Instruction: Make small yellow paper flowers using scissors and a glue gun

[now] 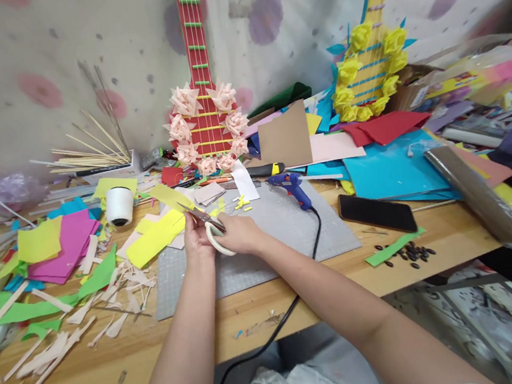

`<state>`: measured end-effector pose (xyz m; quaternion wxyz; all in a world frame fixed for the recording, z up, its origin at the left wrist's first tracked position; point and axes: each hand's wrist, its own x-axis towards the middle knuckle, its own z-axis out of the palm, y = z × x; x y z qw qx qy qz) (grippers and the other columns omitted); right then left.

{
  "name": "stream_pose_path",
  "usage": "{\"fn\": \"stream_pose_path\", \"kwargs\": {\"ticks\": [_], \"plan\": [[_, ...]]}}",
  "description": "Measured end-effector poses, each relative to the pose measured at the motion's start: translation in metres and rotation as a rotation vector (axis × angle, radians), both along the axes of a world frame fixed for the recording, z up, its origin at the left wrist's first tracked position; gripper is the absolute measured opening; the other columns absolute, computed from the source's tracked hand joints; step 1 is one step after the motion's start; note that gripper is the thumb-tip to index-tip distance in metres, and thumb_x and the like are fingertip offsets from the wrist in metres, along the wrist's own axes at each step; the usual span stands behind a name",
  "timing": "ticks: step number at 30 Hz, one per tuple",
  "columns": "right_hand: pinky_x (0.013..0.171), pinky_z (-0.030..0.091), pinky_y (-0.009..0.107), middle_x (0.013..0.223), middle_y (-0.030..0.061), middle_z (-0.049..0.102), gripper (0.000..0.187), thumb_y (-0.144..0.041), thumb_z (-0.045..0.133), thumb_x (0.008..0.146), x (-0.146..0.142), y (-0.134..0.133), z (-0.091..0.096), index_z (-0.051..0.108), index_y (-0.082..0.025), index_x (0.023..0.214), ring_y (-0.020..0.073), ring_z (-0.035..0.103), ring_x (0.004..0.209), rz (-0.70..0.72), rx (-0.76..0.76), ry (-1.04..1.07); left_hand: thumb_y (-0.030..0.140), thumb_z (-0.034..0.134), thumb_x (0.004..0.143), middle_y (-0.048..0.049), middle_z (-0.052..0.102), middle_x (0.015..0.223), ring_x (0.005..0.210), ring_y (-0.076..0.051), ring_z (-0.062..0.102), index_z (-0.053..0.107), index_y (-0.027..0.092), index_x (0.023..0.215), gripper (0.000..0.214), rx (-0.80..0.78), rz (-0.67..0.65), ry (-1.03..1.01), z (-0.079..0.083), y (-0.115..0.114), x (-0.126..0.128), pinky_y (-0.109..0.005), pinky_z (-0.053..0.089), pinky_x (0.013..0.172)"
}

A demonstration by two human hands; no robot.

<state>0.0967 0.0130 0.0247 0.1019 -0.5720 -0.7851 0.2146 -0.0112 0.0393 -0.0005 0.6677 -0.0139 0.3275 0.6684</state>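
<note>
My right hand is closed round the pale looped handles of a pair of scissors, whose metal blades point up and left. My left hand is close beside it, fingers curled at the near end of a yellow strip. The blades lie across that end; the exact grip is partly hidden. A wider yellow piece is just left of my left hand. Under both hands is a grey cutting mat. Small yellow bits are scattered on it beyond my right hand.
A blue glue gun rests on the mat, its black cord running to the table's front edge. A phone and dark beads lie right. Scraps cover the left. A red flower-trimmed guitar model stands behind.
</note>
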Motion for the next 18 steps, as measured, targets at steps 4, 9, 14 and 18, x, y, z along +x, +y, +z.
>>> {"fn": "stream_pose_path", "kwargs": {"ticks": [4,9,14,18], "plan": [[0.068,0.04,0.032,0.094,0.011,0.066,0.059,-0.069,0.034,0.073,0.003,0.0,-0.002,0.05,-0.019,0.099,0.0263,0.061,0.086,-0.028,0.014,-0.007,0.035,0.046,0.084,0.0014,0.057,0.054,0.049,-0.007,0.054,0.059,0.017,0.061,0.032,-0.027,0.049,-0.014,0.004,-0.002,0.005,-0.019,0.046,0.055],[0.069,0.04,0.031,0.095,0.0114,0.065,0.057,-0.066,0.033,0.076,0.006,0.0,-0.003,0.051,-0.018,0.102,0.0255,0.061,0.086,-0.027,0.016,-0.018,0.029,0.05,0.083,0.0028,0.058,0.055,0.052,-0.007,0.056,0.059,0.017,0.066,0.023,-0.007,0.11,-0.042,0.005,-0.003,0.01,-0.02,0.048,0.059],[0.069,0.04,0.03,0.094,0.0113,0.066,0.055,-0.064,0.033,0.078,0.008,-0.001,-0.004,0.052,-0.018,0.102,0.0235,0.061,0.084,-0.033,0.04,-0.014,0.029,0.051,0.082,0.0036,0.056,0.052,0.051,-0.007,0.056,0.058,0.016,0.067,0.021,-0.013,0.102,-0.048,0.011,-0.005,0.013,-0.02,0.048,0.059],[0.068,0.04,0.03,0.091,0.011,0.065,0.052,-0.061,0.036,0.079,0.011,0.0,-0.006,0.053,-0.017,0.1,0.0229,0.061,0.083,-0.022,0.059,0.016,0.028,0.049,0.083,0.0034,0.056,0.052,0.051,-0.008,0.056,0.057,0.016,0.064,0.024,-0.051,0.097,-0.094,0.017,-0.007,0.015,-0.02,0.047,0.058]]}}
